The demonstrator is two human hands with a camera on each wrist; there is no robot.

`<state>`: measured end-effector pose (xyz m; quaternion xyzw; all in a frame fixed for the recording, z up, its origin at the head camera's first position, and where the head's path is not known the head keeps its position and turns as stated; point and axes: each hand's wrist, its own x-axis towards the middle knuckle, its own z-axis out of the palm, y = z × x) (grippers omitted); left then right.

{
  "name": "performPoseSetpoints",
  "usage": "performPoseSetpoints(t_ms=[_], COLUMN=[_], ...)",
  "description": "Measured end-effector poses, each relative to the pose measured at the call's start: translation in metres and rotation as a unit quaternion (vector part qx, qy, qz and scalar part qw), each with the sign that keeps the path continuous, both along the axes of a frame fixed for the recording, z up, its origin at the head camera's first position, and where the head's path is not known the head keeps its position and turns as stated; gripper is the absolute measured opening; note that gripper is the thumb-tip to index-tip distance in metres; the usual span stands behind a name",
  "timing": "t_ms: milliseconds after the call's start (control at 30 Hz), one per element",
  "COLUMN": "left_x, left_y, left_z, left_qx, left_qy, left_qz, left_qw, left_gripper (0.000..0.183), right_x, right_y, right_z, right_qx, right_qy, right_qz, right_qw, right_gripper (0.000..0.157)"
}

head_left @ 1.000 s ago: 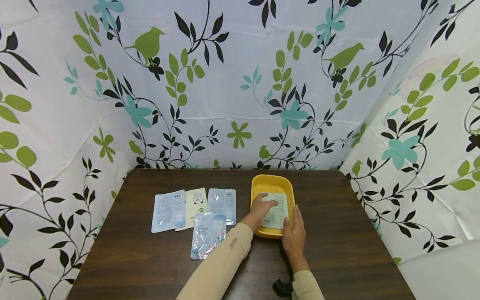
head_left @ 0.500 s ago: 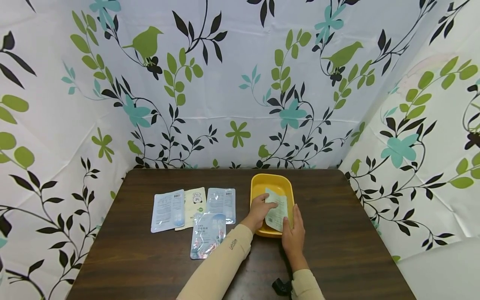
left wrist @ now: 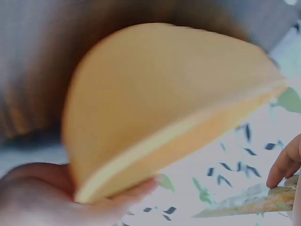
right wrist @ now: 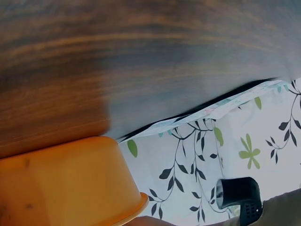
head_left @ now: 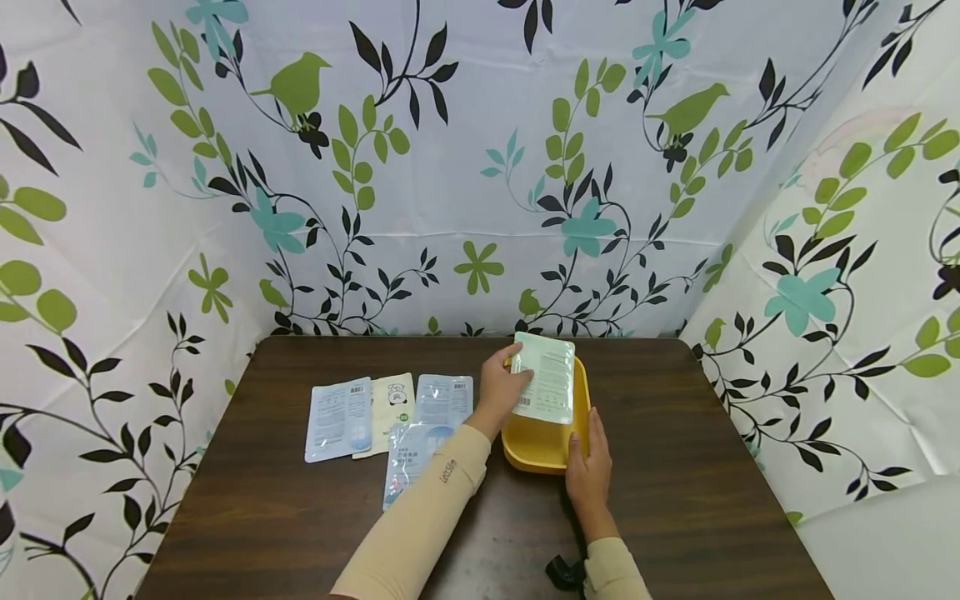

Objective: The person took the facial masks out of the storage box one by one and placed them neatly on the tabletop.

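My left hand (head_left: 501, 385) grips the left edge of a pale green printed sachet (head_left: 546, 379), a flat packet like a sheet mask's. Raised and slightly tilted, the sachet covers the far part of a yellow plastic tray (head_left: 534, 463). At the tray's near right side, my right hand (head_left: 588, 471) holds the rim, thumb towards the inside. In the left wrist view the tray (left wrist: 160, 80) looms blurred, with the right hand (left wrist: 40, 193) at its rim; left fingers (left wrist: 285, 165) sit on the sachet at the right edge. The right wrist view shows the tray's outer wall (right wrist: 66, 183).
Left of the tray on the brown table (head_left: 262, 517) lie a light blue sachet (head_left: 339, 419), a cream sachet (head_left: 392, 404), another blue sachet (head_left: 444, 400) and a shiny blue one (head_left: 408, 454) partly behind my left sleeve. A black device (head_left: 562, 575) is beside my right wrist.
The pale green sachet, inside the tray before, has been lifted up and away from me by my left hand. My right hand stays at the tray's rim.
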<state>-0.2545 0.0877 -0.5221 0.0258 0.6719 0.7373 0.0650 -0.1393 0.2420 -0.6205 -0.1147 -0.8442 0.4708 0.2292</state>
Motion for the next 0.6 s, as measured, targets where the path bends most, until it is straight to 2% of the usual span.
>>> performPoseSetpoints(t_ms=[200, 300, 467, 600], left_x=[-0.02, -0.025, -0.028, -0.026], left_y=[-0.041, -0.067, -0.112, -0.146], left_z=[0.024, 0.039, 0.059, 0.064], left_qx=[0.016, 0.012, 0.004, -0.022], left_qy=[0.012, 0.011, 0.017, 0.026], left_qz=[0.016, 0.017, 0.009, -0.022], left_qw=[0.9997, 0.9997, 0.9998, 0.9992], left_gripper=[0.063, 0.064, 0.066, 0.067], right_x=[0.002, 0.002, 0.002, 0.001], right_y=[0.0, 0.0, -0.001, -0.002], right_z=[0.0, 0.0, 0.0, 0.0], right_qx=[-0.001, -0.003, -0.003, 0.001], right_qy=[0.001, 0.006, 0.01, 0.012], right_qz=[0.0, 0.004, 0.008, 0.006], right_qw=[1.0, 1.0, 1.0, 1.0], right_gripper=[0.058, 0.058, 0.058, 0.057])
